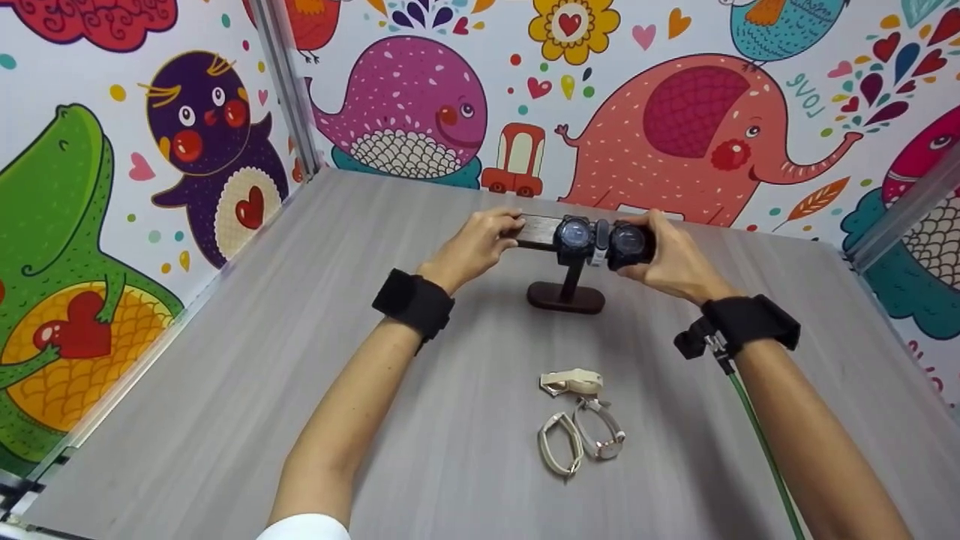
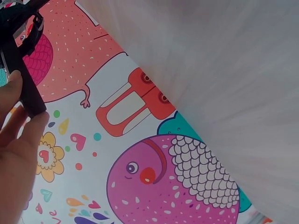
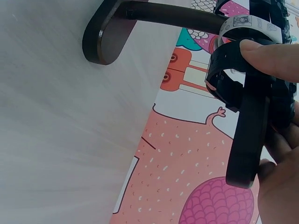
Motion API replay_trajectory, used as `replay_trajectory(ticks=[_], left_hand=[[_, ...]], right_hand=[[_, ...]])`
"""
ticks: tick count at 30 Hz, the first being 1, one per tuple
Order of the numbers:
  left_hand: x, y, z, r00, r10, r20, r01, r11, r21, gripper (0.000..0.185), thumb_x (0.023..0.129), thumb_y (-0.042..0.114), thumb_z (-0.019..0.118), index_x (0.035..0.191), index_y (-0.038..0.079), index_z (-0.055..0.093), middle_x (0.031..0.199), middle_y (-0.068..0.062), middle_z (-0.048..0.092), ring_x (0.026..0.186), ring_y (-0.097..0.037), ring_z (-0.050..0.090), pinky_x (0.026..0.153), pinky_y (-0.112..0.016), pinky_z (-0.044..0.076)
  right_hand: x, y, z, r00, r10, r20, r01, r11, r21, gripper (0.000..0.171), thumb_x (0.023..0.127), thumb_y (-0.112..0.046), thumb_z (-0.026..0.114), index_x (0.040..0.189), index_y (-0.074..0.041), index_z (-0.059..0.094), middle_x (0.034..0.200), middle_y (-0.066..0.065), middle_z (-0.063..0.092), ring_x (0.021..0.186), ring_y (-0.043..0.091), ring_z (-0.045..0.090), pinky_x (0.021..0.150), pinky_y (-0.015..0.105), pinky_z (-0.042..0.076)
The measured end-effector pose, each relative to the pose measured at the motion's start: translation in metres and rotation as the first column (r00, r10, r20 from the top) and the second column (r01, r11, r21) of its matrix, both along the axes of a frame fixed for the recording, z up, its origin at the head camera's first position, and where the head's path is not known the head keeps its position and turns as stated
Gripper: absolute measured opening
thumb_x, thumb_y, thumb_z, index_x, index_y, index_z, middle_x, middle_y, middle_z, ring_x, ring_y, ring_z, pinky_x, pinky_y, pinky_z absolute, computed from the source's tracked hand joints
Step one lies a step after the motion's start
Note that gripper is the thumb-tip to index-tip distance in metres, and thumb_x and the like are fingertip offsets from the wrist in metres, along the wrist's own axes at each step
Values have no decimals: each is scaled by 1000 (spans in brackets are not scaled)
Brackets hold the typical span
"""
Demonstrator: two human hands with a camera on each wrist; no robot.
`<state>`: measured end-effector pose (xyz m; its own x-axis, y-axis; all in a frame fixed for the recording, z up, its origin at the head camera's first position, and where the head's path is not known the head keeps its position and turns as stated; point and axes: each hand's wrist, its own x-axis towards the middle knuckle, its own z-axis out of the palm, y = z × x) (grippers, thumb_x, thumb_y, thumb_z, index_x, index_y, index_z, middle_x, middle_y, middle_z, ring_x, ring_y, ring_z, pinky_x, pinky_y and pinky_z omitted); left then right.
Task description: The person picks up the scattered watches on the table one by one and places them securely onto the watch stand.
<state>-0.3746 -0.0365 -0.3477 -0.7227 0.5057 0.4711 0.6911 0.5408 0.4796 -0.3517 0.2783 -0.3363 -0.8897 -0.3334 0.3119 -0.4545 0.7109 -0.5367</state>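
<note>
A dark T-shaped watch stand (image 1: pixel 566 298) stands upright on the table, its crossbar (image 1: pixel 538 229) carrying a black watch (image 1: pixel 574 234), a slim band with a pale strap (image 1: pixel 601 244) and another black watch (image 1: pixel 628 244). My left hand (image 1: pixel 480 244) pinches the bar's left end between thumb and fingers, as the left wrist view shows at the bar's tip (image 2: pixel 35 100). On the other side my right hand (image 1: pixel 675 259) grips the outer black watch. In the right wrist view the thumb (image 3: pixel 268 58) presses its strap (image 3: pixel 222 77), and the bar's end (image 3: pixel 245 158) sticks out past it.
Nearer on the grey table (image 1: pixel 450 450) lie a cream-strapped watch (image 1: pixel 574 381), a pale watch with a round face (image 1: pixel 600 431) and a cream band (image 1: pixel 560 444). Cartoon-printed walls (image 1: pixel 517 97) rise behind and beside the table. A green cable (image 1: pixel 765 442) runs along the right forearm.
</note>
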Motion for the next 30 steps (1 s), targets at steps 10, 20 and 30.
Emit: replay_trajectory(ticks=[10, 20, 30], left_hand=[[14, 1, 3, 999, -3, 42, 8, 995, -99, 49, 96, 4, 65, 142, -3, 51, 159, -18, 38, 150, -32, 35, 121, -36, 36], [67, -3, 14, 995, -95, 27, 98, 981, -168, 54, 99, 12, 62, 149, -1, 44, 161, -23, 32, 152, -39, 27, 123, -45, 31], [115, -1, 8, 975, -218, 44, 222, 953, -204, 55, 98, 10, 62, 148, -4, 42, 155, -25, 40, 148, -41, 33, 121, -45, 33]], right_hand=[[15, 3, 5, 1000, -3, 29, 1, 997, 75, 87, 81, -8, 79, 153, -6, 30, 149, 25, 44, 129, 44, 50, 112, 66, 39], [78, -20, 4, 991, 63, -116, -59, 998, 38, 105, 83, -19, 82, 160, -6, 13, 164, 22, 20, 152, 40, 22, 120, 70, 20], [133, -35, -15, 983, 158, -92, -154, 987, 46, 111, 80, -22, 86, 162, -13, 12, 165, 16, 24, 151, 34, 27, 121, 63, 26]])
